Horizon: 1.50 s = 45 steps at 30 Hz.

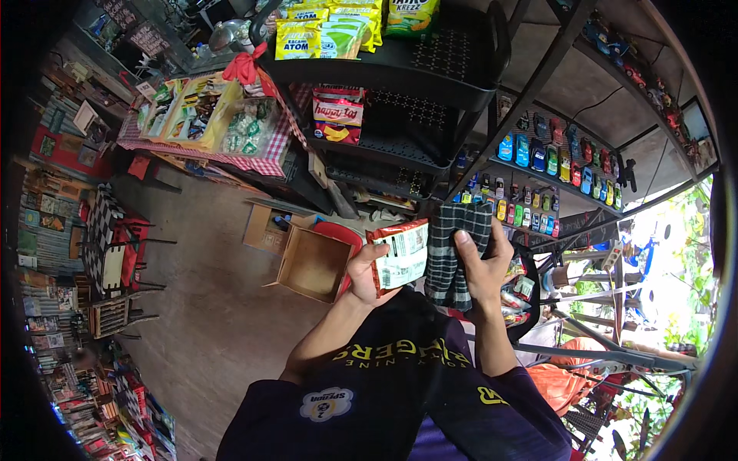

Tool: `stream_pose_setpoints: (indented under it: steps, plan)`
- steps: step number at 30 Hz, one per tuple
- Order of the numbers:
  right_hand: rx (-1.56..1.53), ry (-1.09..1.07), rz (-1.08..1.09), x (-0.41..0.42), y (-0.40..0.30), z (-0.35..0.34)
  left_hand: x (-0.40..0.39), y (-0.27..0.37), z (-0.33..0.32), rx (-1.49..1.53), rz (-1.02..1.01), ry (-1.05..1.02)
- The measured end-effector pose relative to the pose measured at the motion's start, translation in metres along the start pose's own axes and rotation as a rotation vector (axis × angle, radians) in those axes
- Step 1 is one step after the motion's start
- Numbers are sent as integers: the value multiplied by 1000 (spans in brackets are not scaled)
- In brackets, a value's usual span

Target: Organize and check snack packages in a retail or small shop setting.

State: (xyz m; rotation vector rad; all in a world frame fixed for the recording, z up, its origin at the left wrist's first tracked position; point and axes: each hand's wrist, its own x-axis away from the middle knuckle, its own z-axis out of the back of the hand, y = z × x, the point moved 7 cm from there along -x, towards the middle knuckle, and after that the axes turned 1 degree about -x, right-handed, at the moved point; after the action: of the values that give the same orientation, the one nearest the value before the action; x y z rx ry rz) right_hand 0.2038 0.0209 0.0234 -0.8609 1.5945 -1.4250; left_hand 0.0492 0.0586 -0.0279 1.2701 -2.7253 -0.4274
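My left hand (364, 271) grips a red-edged snack packet (402, 253) by its side, thumb on top, with the printed white panel and barcode facing up. Beside it, my right hand (484, 262) holds a folded dark checked cloth (452, 253), thumb across its front. The packet and the cloth are side by side in front of my chest. Above them stands a black tiered rack; a red snack bag (338, 115) is on its middle shelf and yellow snack packets (298, 39) are on its top shelf.
An open cardboard box (317, 259) sits at left, by a red stool (340, 231). Toy cars (550, 160) line shelves at right. A table with a checked cloth (253, 163) bears trays of packets. A basket (537, 299) of packets is close by my right arm.
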Motion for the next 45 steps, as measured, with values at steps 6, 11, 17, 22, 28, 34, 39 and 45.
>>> stream_pose_setpoints:
  steps: [6,11,17,22,28,34,39,45]
  plan:
    - [24,-113,-19,12,14,-8,-15,13,-29,-46,11,34]
    - [62,29,27,-2,1,3,4,-1,-6,61,77,-23]
    - [109,-122,48,5,7,-8,-12,15,-30,-63,29,-61]
    - [116,-93,38,4,3,-6,-1,8,-7,-68,60,38]
    - [37,-58,-11,0,4,-4,-3,3,-9,48,60,-49]
    - [54,-123,39,6,1,-14,-4,7,-14,-21,12,-80]
    - [54,-183,64,7,-2,-17,-3,-4,-7,0,66,-12]
    - [20,-43,-56,3,1,-13,7,-2,10,-352,104,145]
